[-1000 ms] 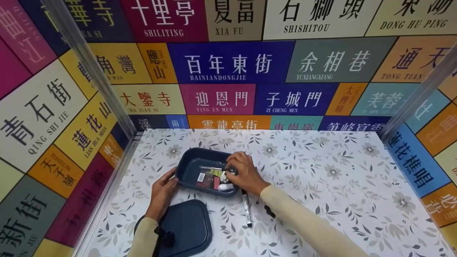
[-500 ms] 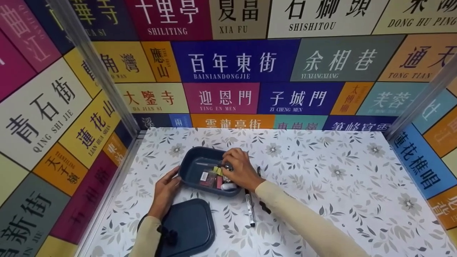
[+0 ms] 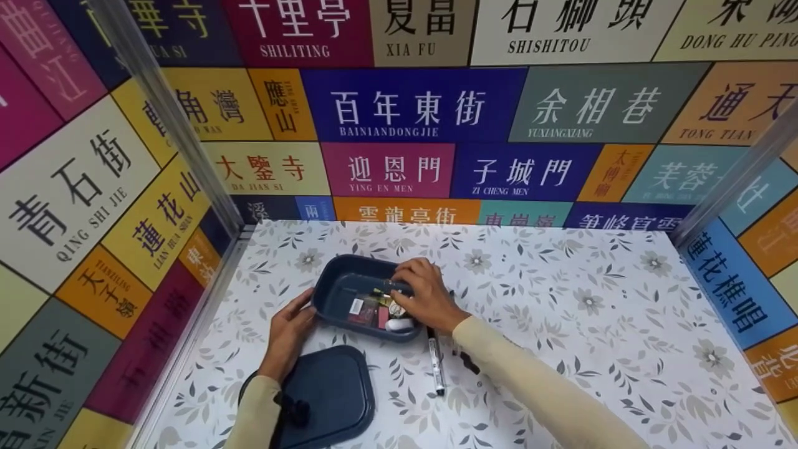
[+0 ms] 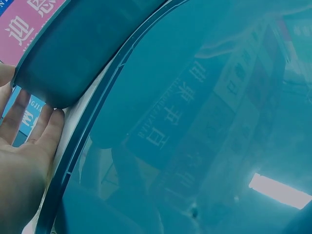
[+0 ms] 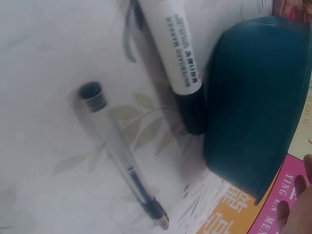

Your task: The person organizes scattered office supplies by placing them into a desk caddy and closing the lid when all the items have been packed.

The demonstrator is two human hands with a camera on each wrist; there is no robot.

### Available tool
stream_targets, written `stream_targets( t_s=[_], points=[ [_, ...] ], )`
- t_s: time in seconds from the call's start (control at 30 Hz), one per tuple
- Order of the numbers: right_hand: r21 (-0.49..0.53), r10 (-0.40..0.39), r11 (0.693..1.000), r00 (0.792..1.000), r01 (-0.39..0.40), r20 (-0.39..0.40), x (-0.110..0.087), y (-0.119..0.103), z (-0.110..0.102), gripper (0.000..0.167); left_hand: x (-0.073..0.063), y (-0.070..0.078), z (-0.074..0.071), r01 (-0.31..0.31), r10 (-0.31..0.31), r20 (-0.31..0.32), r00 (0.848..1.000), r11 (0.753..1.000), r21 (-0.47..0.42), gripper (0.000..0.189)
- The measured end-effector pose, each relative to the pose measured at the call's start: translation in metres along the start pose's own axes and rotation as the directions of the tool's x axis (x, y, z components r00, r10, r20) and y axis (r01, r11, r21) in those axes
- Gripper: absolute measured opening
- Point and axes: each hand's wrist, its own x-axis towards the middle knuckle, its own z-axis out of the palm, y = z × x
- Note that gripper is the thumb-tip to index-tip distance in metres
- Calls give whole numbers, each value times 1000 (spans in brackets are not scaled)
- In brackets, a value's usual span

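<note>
A dark blue box [image 3: 349, 328] stands uncovered on the table. My left hand [image 3: 288, 333] rests against its left end; in the left wrist view the fingertips touch the outer wall near the rim. Over the box's right end, my right hand [image 3: 430, 296] pinches a slim dark item [image 3: 402, 287], partly hidden by the fingers; I cannot tell its kind. Inside the box lie a dark red packet [image 3: 365, 313] with a white label, a pink piece [image 3: 383, 318] and a white rounded item [image 3: 399, 325]. In the right wrist view my right hand [image 5: 297, 209] shows only at the edge.
The dark blue lid [image 3: 333, 393] lies in front of the box, under my left wrist. A whiteboard marker [image 5: 170, 48] lies close to the box's right end, with a clear-barrelled pen [image 5: 129, 161] beside it. Printed sign panels wall the table on three sides.
My right hand has dipped slightly further into the box with the slim item, whose pale shaft pointed left half a second ago and is now mostly out of sight. My left hand stays put.
</note>
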Motion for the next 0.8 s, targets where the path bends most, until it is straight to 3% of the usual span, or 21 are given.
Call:
stream_targets(
  t_s=[0.8],
  points=[
    [-22, 7, 1000, 998, -9, -55, -56, 29, -39, 22, -1, -2, 0, -9, 10, 8, 1000, 999, -44, 49]
  ],
)
